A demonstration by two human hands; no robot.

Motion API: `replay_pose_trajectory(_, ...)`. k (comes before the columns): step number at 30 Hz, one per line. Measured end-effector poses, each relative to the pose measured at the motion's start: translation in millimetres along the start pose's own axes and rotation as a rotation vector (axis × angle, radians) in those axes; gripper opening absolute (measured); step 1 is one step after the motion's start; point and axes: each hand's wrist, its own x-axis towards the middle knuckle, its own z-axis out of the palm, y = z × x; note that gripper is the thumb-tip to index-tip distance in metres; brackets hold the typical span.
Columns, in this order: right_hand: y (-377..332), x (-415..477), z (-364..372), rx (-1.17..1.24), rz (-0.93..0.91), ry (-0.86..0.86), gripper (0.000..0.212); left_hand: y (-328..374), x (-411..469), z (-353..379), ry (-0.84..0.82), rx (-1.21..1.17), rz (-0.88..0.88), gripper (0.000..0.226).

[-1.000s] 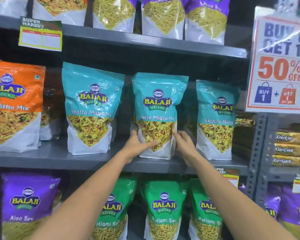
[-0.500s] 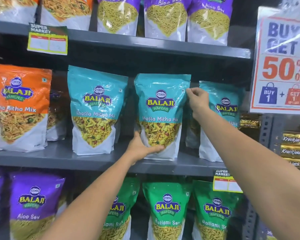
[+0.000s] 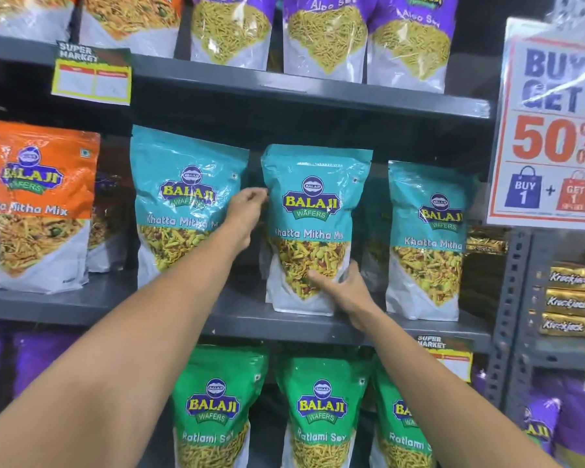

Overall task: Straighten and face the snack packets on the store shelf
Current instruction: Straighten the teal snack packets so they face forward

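A teal Khatta Mitha Mix packet (image 3: 313, 204) stands upright in the middle of the grey middle shelf (image 3: 81, 307). My left hand (image 3: 247, 211) pinches its upper left edge. My right hand (image 3: 341, 292) grips its lower right corner, thumb across the front. Two more teal packets flank it: one on the left (image 3: 179, 184), partly behind my left forearm, and one on the right (image 3: 426, 241). An orange Mitha Mix packet (image 3: 38, 204) stands at the far left of the same shelf.
Purple Aloo Sev packets (image 3: 325, 32) line the shelf above, green Ratlami Sev packets (image 3: 321, 410) the shelf below. A "Buy 1 Get 1 50% off" sign (image 3: 554, 130) hangs at right over a slotted upright (image 3: 507, 315). Gold Krackjack packs (image 3: 568, 302) are stacked beyond it.
My left hand rose from the middle packet's lower left to its upper left edge. My right hand dropped from the upper right edge to the lower right corner.
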Motion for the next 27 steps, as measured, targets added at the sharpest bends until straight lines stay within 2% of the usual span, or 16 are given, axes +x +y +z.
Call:
replay_pose_trajectory(3, 1, 2, -2, -0.005, 0.000, -0.011, 0.092, 1, 6, 0, 0.042, 0.023, 0.011, 0.023)
replay_pose_trajectory(6, 4, 3, -3, -0.003, 0.006, -0.020, 0.100, 2, 12, 3, 0.114, 0.064, 0.061, 0.014)
replay_pose_trajectory(9, 2, 2, -3, 0.048, 0.003, -0.049, 0.100, -1, 9, 9, 0.147, -0.014, 0.048, 0.023)
replay_pose_trajectory(11, 0, 0, -4, 0.140, -0.036, -0.044, 0.091, -13, -5, 13, 0.137, -0.079, -0.011, 0.044)
replay_pose_trajectory(14, 0, -1, -5, 0.238, -0.081, -0.036, 0.057, -53, -32, 23, 0.026, -0.006, -0.085, 0.067)
replay_pose_trajectory(17, 1, -1, -5, 0.215, -0.078, -0.072, 0.031, -85, -52, 31, -0.024, 0.049, -0.017, 0.060)
replay_pose_trajectory(20, -3, -3, -5, 0.212, -0.058, -0.080, 0.025, -85, -52, 28, -0.038, 0.073, 0.010, 0.051)
replay_pose_trajectory(22, -6, -8, -4, 0.159, -0.102, 0.001, 0.032, -83, -52, 22, -0.064, 0.142, -0.010, 0.054)
replay_pose_trajectory(24, -7, -16, -2, -0.038, -0.271, 0.268, 0.042, -84, -56, 12, 0.006, 0.305, 0.044, 0.049)
replay_pose_trajectory(26, -6, -27, 2, -0.339, -0.507, 0.546, 0.038, -86, -65, -5, 0.146, 0.444, 0.185, 0.025)
replay_pose_trajectory(27, -6, -32, 8, -0.440, -0.608, 0.610, 0.028, -86, -69, -17, 0.220, 0.475, 0.257, 0.013)
